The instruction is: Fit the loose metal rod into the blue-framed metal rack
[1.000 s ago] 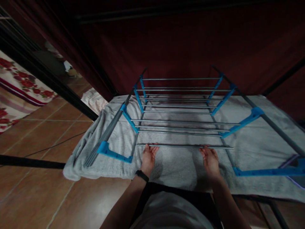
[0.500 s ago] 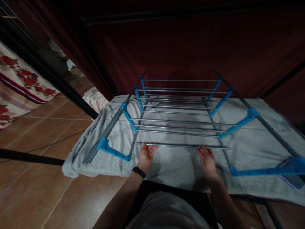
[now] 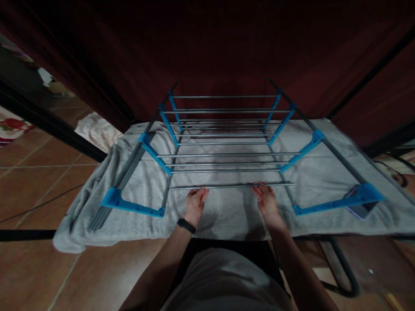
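My left hand [image 3: 195, 202] and my right hand [image 3: 266, 198] are closed on a thin metal rod [image 3: 230, 186], holding it level near its two ends. Just beyond it stands a partly built rack with blue plastic brackets [image 3: 158, 157] and grey side tubes [image 3: 337, 151]. Several crossbars [image 3: 227, 164] run between the brackets. The rod's ends lie close to the rack's lower side tubes; whether they touch I cannot tell. The nearest blue brackets, left [image 3: 136, 206] and right [image 3: 337, 204], have no bar between them. A dark band sits on my left wrist.
The rack rests on a grey blanket [image 3: 227, 220] over a bed-like surface. Several loose grey tubes [image 3: 126, 168] lie at the left. A phone-like object [image 3: 361, 209] lies under the right front bracket. Dark red cloth [image 3: 223, 52] hangs behind; a black post [image 3: 48, 119] slants at left.
The view has turned a little to the right, so the rack appears shifted left. Both hands still hold the rod, in much the same place relative to the rack.
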The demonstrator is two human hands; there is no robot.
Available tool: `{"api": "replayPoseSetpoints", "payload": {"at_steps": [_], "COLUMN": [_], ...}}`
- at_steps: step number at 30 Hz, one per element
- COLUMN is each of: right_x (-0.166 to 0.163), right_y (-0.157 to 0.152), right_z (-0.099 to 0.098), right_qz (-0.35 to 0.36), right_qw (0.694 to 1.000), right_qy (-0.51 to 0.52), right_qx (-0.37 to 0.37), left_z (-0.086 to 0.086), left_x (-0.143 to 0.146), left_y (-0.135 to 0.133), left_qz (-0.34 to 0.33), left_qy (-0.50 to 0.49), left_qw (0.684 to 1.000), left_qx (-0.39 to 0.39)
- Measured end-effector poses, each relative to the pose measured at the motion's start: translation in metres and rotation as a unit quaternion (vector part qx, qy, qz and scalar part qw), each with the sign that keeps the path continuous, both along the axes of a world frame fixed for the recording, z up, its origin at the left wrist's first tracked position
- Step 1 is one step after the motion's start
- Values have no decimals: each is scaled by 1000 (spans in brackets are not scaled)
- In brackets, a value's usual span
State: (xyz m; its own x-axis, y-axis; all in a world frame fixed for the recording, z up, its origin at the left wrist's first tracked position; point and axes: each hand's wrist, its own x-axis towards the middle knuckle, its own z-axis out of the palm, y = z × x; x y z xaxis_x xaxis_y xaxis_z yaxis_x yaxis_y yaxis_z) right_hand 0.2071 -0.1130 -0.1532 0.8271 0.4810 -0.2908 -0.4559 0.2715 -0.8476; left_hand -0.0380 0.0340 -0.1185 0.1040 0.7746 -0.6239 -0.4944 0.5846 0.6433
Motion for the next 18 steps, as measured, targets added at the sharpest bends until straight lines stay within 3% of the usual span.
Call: {"api": "replayPoseSetpoints", "payload": {"at_steps": [11, 18], "right_x": [-82, -90], "right_y": [38, 35], "right_z": [0, 3], "right_qz": [54, 74], "right_qw": [997, 993], "right_qy": [41, 73], "right_qx": [43, 48], "left_z": [4, -4], "left_x": [34, 41], "left_y": [-14, -25], "left_qz": [-48, -40], "left_qy": [-3, -16], "left_qw": [999, 998], "left_qx": [19, 44]}}
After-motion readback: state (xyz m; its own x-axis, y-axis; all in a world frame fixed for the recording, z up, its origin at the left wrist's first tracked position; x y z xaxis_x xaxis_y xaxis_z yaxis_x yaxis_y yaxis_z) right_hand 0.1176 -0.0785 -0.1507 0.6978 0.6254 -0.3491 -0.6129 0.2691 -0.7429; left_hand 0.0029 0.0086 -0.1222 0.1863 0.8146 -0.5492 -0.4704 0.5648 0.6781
